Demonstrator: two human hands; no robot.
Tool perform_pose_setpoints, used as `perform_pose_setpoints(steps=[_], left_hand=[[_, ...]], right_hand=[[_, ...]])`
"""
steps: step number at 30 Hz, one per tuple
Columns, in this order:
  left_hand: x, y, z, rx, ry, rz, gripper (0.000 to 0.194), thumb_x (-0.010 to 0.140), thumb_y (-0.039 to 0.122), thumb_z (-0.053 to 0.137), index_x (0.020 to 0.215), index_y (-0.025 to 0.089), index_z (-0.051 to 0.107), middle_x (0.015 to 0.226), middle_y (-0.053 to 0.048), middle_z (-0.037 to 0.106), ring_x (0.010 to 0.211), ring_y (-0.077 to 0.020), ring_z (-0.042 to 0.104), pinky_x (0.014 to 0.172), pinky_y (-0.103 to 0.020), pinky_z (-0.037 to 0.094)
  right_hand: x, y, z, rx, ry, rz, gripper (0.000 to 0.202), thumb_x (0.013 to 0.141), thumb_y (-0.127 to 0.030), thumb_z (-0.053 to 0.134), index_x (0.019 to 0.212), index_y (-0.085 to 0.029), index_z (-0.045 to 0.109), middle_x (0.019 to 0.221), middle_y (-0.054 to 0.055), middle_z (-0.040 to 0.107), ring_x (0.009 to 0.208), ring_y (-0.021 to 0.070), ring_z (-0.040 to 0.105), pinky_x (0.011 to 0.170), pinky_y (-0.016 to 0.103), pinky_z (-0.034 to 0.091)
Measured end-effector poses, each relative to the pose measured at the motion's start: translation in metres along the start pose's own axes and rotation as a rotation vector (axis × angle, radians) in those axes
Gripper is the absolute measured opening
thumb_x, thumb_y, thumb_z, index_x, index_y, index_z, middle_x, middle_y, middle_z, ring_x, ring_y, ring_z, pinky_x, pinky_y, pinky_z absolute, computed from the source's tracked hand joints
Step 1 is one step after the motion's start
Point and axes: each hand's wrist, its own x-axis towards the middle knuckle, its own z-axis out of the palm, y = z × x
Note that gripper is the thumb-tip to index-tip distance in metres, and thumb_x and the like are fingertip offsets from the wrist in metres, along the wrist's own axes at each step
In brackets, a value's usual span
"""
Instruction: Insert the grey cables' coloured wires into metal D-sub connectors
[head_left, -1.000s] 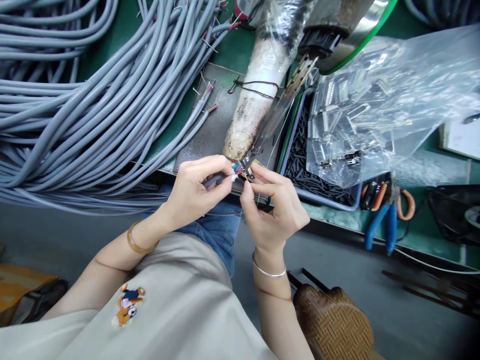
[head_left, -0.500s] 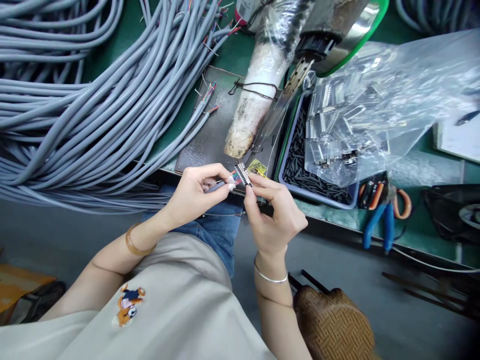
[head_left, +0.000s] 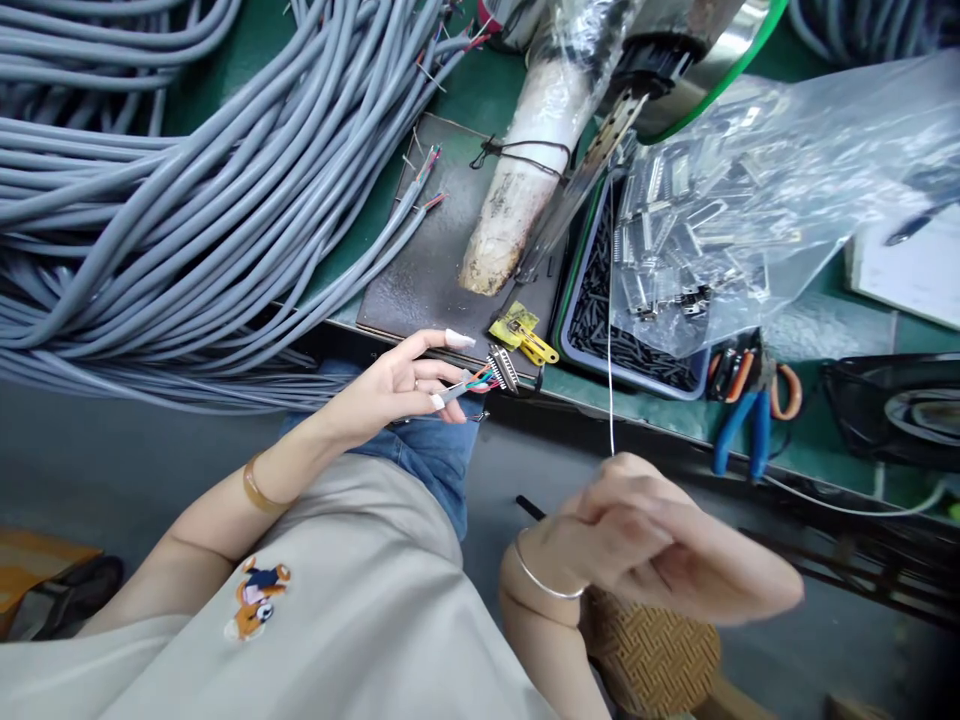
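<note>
Between the thumb and fingers of my left hand (head_left: pixel 409 385) is a grey cable whose coloured wires run into a small metal connector (head_left: pixel 503 369). The index finger is stretched out above it. My right hand (head_left: pixel 645 535), blurred by motion, is off the table edge at the lower right, its fingers closed on a thin white wire (head_left: pixel 611 380). That wire runs taut up past the blue tray. A yellow clip-like tool (head_left: pixel 534 345) lies on the dark plate just above the connector.
Bundled grey cables (head_left: pixel 225 210) cover the left. A wrapped, stained cylinder (head_left: pixel 514 200) slants over the dark plate (head_left: pixel 420 270). At right are a blue tray (head_left: pixel 637 377) of black pieces, a plastic bag (head_left: pixel 810 200) of connectors, blue-handled pliers (head_left: pixel 742 430) and a stool (head_left: pixel 660 650).
My right hand has left the connector and moved down and right, drawing the white wire out. My left hand still holds the cable, its index finger now extended. The yellow tool is uncovered.
</note>
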Motion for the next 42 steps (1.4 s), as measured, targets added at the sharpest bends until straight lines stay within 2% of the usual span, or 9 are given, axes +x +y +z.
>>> perform_pose_setpoints(steps=[5,10,17,22,26,31,34,38,42], left_hand=[[-0.007,-0.001,0.002,0.058,-0.026,-0.003,0.071,0.08,0.022,0.083,0.143,0.025,0.05,0.129,-0.016,0.072,0.1,-0.0227,0.079,0.087,-0.028,0.061],[-0.01,-0.007,0.003,0.074,-0.039,0.011,0.075,0.079,0.024,0.084,0.146,0.024,0.05,0.13,-0.018,0.072,0.107,-0.0229,0.077,0.089,-0.027,0.06],[-0.011,0.001,0.013,0.072,-0.104,-0.101,0.027,0.078,0.028,0.082,0.095,0.009,0.075,0.069,-0.007,0.073,0.047,-0.0042,0.048,0.045,-0.018,0.035],[-0.009,0.003,0.017,-0.006,-0.143,-0.156,0.028,0.076,0.032,0.084,0.088,0.01,0.072,0.061,-0.005,0.07,0.043,-0.0038,0.044,0.043,-0.018,0.028],[-0.006,-0.006,0.017,0.031,-0.075,-0.125,0.032,0.078,0.034,0.083,0.094,0.011,0.067,0.074,-0.007,0.075,0.04,-0.0025,0.045,0.039,-0.018,0.029],[-0.005,-0.01,0.02,0.086,0.045,0.003,0.039,0.079,0.033,0.083,0.107,0.014,0.064,0.091,-0.007,0.078,0.038,-0.0021,0.049,0.036,-0.017,0.031],[-0.004,-0.008,0.021,0.13,0.075,0.021,0.034,0.079,0.035,0.082,0.099,0.011,0.069,0.086,-0.009,0.078,0.037,-0.0007,0.044,0.036,-0.017,0.029],[-0.002,-0.006,0.023,0.15,0.154,0.051,0.035,0.076,0.039,0.085,0.091,0.011,0.071,0.076,-0.007,0.076,0.036,0.0002,0.038,0.037,-0.019,0.027],[0.001,-0.003,0.028,0.173,0.184,0.099,0.034,0.073,0.04,0.087,0.083,0.011,0.073,0.066,-0.003,0.071,0.041,-0.0016,0.042,0.04,-0.019,0.033]], right_hand=[[0.009,-0.017,0.018,-0.303,-0.235,-0.126,0.023,0.096,-0.022,0.068,0.118,-0.023,0.071,0.056,-0.006,0.056,0.047,0.0097,0.04,0.052,0.03,0.032],[0.023,-0.01,0.039,-0.462,-0.341,-0.276,0.013,0.1,-0.018,0.06,0.091,-0.018,0.07,0.061,-0.004,0.064,0.049,0.0095,0.041,0.054,0.028,0.033],[0.014,-0.012,0.023,-0.117,-0.178,-0.032,0.003,0.094,-0.021,0.069,0.092,-0.024,0.07,0.064,-0.006,0.067,0.047,0.008,0.051,0.051,0.024,0.04],[0.016,0.005,-0.007,-0.148,0.326,0.221,0.008,0.092,-0.028,0.071,0.085,-0.024,0.071,0.067,-0.004,0.066,0.045,0.0106,0.05,0.043,0.027,0.032],[0.045,0.055,-0.027,-0.542,-0.017,0.138,0.008,0.09,-0.029,0.075,0.084,-0.024,0.075,0.075,0.001,0.071,0.06,0.0157,0.059,0.058,0.033,0.038],[0.076,0.12,-0.028,-0.514,-0.275,0.03,0.02,0.092,-0.042,0.072,0.081,-0.026,0.076,0.079,-0.001,0.073,0.055,0.0145,0.052,0.058,0.035,0.037],[0.088,0.135,-0.028,-0.485,-0.373,0.02,0.028,0.09,-0.047,0.074,0.075,-0.024,0.074,0.076,0.0,0.072,0.053,0.0135,0.05,0.056,0.034,0.035],[0.094,0.115,-0.039,-0.496,-0.396,0.142,0.021,0.092,-0.041,0.071,0.079,-0.025,0.074,0.071,0.001,0.07,0.054,0.0129,0.053,0.058,0.034,0.039],[0.08,0.062,-0.043,-0.471,-0.086,0.221,0.013,0.096,-0.024,0.064,0.093,-0.025,0.076,0.088,0.005,0.075,0.057,0.0139,0.05,0.06,0.036,0.038]])
